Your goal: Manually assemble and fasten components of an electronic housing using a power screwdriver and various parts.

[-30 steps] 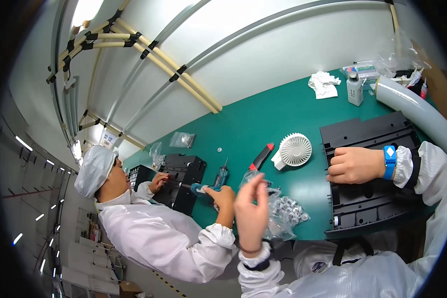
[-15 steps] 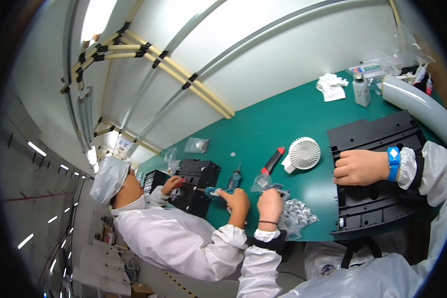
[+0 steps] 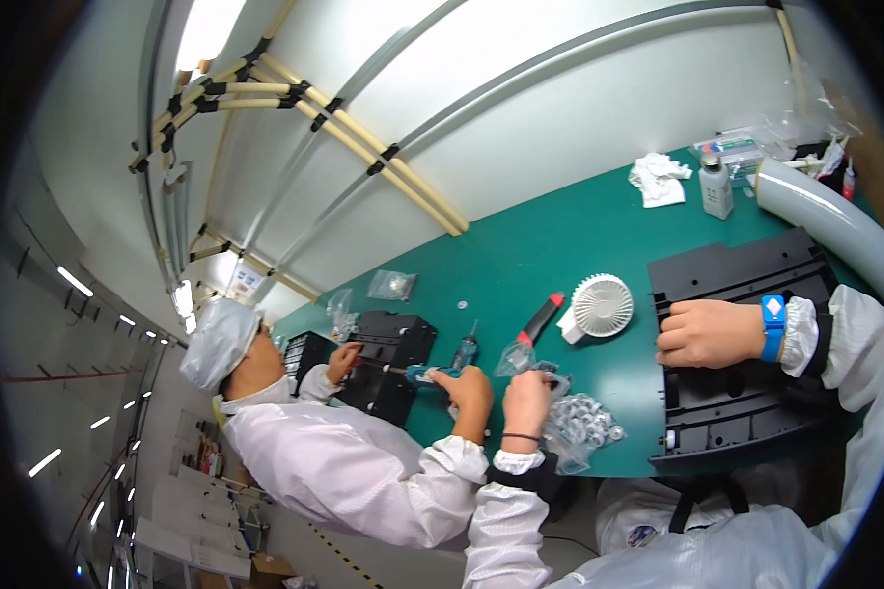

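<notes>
My left hand (image 3: pixel 527 401) is closed at the edge of a clear plastic bag (image 3: pixel 581 424) filled with small grey ring-shaped parts. Its fingertips are hidden, so what they pinch cannot be made out. To the right lies a wide black plastic panel (image 3: pixel 746 275) with ridges and holes. My right hand (image 3: pixel 707 334), with a blue strap round the wrist, rests on this panel, its fingers together and curled at the panel's left edge. A white handheld fan (image 3: pixel 601 306) and a red-and-black handled tool (image 3: pixel 541 319) lie between my hands, farther back.
On my left a co-worker (image 3: pixel 334 461) in white holds a teal power screwdriver (image 3: pixel 424 375) at another black part (image 3: pixel 388 358). A second driver (image 3: pixel 466 350) stands nearby. Back right are a white bottle (image 3: pixel 715 187), a crumpled white cloth (image 3: pixel 659 181) and a large pale roll (image 3: pixel 820 204).
My left hand has shifted slightly left at the bag. My right hand stays on the black panel. The co-worker's hands have moved only a little at the other black part.
</notes>
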Action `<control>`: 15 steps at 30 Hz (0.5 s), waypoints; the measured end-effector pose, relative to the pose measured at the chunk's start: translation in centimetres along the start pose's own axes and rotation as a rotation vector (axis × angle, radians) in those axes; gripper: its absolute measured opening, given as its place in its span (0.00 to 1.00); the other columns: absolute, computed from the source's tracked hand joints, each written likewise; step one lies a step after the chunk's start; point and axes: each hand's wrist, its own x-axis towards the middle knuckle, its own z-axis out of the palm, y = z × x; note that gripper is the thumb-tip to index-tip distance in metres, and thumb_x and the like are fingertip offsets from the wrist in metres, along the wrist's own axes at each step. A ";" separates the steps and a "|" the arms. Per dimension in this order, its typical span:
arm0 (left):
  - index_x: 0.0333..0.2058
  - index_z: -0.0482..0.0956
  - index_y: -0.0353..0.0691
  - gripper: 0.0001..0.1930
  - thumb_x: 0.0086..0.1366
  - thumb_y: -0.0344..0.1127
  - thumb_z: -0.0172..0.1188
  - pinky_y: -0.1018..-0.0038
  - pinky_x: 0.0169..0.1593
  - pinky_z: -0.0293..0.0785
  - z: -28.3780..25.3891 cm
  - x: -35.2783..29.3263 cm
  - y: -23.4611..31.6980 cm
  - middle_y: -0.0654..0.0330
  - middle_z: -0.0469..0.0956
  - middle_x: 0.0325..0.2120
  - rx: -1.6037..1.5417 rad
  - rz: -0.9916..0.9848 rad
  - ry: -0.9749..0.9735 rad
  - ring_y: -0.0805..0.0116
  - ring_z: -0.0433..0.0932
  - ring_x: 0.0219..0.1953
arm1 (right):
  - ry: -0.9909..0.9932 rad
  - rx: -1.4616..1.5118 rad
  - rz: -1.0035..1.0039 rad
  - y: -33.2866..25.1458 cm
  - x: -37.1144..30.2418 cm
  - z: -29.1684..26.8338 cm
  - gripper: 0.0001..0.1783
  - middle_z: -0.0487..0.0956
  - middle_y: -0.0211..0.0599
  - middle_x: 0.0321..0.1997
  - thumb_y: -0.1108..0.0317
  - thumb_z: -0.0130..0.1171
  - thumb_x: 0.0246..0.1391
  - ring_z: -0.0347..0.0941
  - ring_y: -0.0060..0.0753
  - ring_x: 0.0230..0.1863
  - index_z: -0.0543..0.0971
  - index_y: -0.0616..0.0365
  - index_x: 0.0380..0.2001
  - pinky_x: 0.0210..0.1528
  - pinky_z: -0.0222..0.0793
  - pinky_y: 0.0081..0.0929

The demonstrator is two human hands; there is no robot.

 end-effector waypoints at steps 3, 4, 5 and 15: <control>0.32 0.85 0.38 0.07 0.56 0.30 0.61 0.60 0.42 0.77 -0.1 -0.2 -1.0 0.44 0.81 0.30 -0.043 0.011 0.004 0.47 0.81 0.35 | -0.008 0.008 -0.013 0.3 0.3 0.8 0.08 0.72 0.30 0.30 0.66 0.58 0.49 0.71 0.29 0.36 0.79 0.57 0.32 0.39 0.65 0.27; 0.32 0.85 0.38 0.07 0.55 0.30 0.61 0.60 0.42 0.77 0.0 -0.1 -1.0 0.45 0.81 0.30 -0.035 0.005 -0.005 0.47 0.81 0.36 | -0.008 0.016 -0.005 0.2 0.2 0.8 0.08 0.72 0.30 0.30 0.67 0.58 0.49 0.71 0.29 0.36 0.79 0.57 0.33 0.39 0.65 0.27; 0.32 0.85 0.38 0.08 0.53 0.30 0.62 0.60 0.42 0.77 0.0 -0.2 -1.0 0.46 0.81 0.30 -0.025 0.012 -0.032 0.48 0.81 0.35 | -0.023 0.015 0.000 0.1 0.2 0.8 0.08 0.72 0.30 0.30 0.67 0.58 0.49 0.71 0.29 0.36 0.79 0.57 0.33 0.39 0.65 0.27; 0.25 0.83 0.39 0.05 0.52 0.34 0.64 0.58 0.36 0.76 1.1 0.2 -0.8 0.50 0.81 0.26 0.142 0.077 0.021 0.51 0.81 0.32 | -0.035 0.024 0.012 -0.1 0.3 0.4 0.10 0.75 0.30 0.33 0.68 0.59 0.50 0.73 0.29 0.39 0.80 0.57 0.36 0.40 0.66 0.26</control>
